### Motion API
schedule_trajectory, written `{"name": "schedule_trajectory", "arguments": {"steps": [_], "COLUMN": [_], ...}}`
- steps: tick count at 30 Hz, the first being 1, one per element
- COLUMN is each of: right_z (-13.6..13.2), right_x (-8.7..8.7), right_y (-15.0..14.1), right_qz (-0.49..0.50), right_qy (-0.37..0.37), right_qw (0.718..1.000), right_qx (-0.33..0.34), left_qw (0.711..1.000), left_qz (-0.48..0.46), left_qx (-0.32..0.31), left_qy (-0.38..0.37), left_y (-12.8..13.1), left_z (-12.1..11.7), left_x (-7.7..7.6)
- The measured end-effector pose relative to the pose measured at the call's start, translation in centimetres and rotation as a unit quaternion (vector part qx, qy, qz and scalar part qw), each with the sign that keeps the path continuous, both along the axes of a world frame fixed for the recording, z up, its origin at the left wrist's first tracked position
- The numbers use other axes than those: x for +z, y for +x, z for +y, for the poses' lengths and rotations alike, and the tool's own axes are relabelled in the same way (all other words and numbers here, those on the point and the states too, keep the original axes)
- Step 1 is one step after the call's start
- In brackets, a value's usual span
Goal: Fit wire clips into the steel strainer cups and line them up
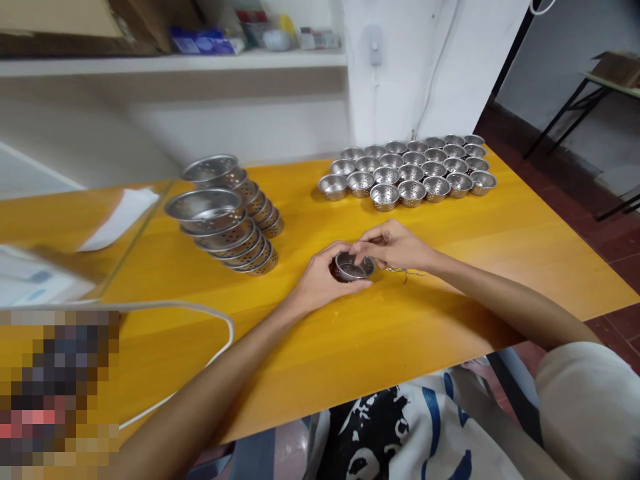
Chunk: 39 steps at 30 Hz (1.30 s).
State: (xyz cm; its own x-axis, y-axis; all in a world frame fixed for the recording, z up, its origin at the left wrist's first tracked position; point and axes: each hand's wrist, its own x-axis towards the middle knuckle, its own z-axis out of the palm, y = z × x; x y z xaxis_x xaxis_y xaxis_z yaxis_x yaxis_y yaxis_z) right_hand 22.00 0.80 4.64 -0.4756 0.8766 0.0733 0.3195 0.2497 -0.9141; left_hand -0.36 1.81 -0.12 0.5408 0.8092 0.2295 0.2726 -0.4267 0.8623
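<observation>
My left hand (pixel 320 279) is wrapped round a small perforated metal strainer cup (pixel 353 267) that rests on the yellow table (pixel 380 333). My right hand (pixel 393 244) reaches over the cup's rim with fingers pinched together at its top. A thin wire piece (pixel 403 273) lies on the table just under my right wrist. Both hands meet at the middle of the table.
Several finished strainer cups (pixel 410 168) stand in rows at the far right of the table. Two leaning stacks of larger strainer cups (pixel 230 213) lie at the centre left. A white cable (pixel 200 313) loops at the near left, beside papers (pixel 120 213). A shelf (pixel 175 63) runs behind.
</observation>
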Motion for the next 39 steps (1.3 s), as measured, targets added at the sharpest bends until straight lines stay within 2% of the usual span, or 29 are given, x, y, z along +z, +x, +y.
{"name": "schedule_trajectory", "arguments": {"steps": [2,3,7,13,22,29,39], "right_z": [0.5,0.6,0.9,0.7,0.7,0.4,0.3], "right_x": [-0.5,-0.8,-1.9,-3.0,-3.1,-3.3,-2.5], "right_y": [0.4,0.5,0.3,-0.3,-0.6,-0.7,-0.8], "right_qz": [0.054,0.071,0.101,0.097,0.139,0.121,0.104], "right_qy": [-0.061,-0.067,-0.037,-0.03,-0.058,-0.048,-0.046], "right_qw": [0.995,0.992,0.988,0.992,0.988,0.99,0.992], "right_qx": [0.06,0.081,0.114,0.071,0.035,0.049,0.05], "left_qw": [1.0,0.999,0.998,0.998,0.998,0.999,0.998], "left_qz": [0.006,0.01,0.019,0.012,0.023,0.013,0.012], "left_qx": [0.001,0.002,0.001,-0.008,0.002,0.003,-0.003], "left_qy": [-0.024,-0.035,-0.068,-0.058,-0.061,-0.053,-0.058], "left_y": [-0.1,-0.1,-0.3,-0.3,0.0,-0.1,-0.4], "left_z": [0.1,0.2,0.5,0.7,0.6,0.5,0.9], "left_x": [0.1,0.2,0.4,0.5,0.9,0.6,0.1]}}
